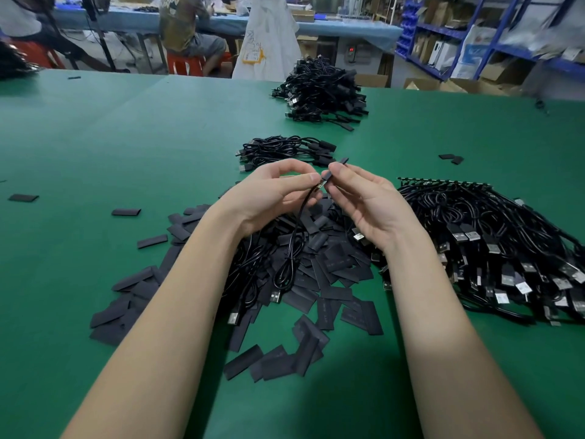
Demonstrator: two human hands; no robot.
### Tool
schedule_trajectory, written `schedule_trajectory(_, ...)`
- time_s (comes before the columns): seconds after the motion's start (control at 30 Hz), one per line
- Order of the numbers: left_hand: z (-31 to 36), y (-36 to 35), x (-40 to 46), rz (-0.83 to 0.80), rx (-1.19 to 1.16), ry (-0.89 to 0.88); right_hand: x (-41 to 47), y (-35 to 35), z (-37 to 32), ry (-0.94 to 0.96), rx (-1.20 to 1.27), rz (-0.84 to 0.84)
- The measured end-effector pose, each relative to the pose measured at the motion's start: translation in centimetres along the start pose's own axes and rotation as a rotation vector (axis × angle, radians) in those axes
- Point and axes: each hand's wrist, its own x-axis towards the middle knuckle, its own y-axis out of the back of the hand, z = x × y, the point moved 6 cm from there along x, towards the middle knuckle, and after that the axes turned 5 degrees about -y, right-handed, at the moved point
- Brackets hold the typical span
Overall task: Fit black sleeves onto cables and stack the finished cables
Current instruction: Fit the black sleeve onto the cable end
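Black rubber sleeve (335,168), a short flat tube, is being pinched in the right hand (367,201), its long axis running up and away to the right. Left hand (269,194) is pinching the thin black cable (297,223) just behind its bare tip, which is pointing into the sleeve's near mouth above the green bench (95,137); the cable is hanging down onto the loose sleeve pile (316,274).

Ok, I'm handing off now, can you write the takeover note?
Left hand pinches the cable near its bare end.
Right hand pinches a black sleeve at that end; not seated yet.
Loose sleeves lie under the hands, unsleeved cables to the right.
Done: small stack ahead, bigger heap beyond.
Left: seat this sleeve, stack it, continue.
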Motion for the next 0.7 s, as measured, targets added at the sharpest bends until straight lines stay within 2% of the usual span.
schedule_trajectory(0.1, 0.14, 0.16, -0.23, -0.038, 0.127, -0.013, 0.26, 0.28, 0.09, 0.015, 0.006, 0.051)
schedule_trajectory(0.4, 0.57, 0.94, -0.15, 0.108, 0.297, -0.096, 0.2, -0.03, 0.06, 0.034, -0.031, 0.101)
schedule_trajectory(0.7, 0.74, 0.87, -0.14, 0.132, 0.323, -0.152, 0.31, 0.05, 0.35, 0.035, -0.014, 0.115)
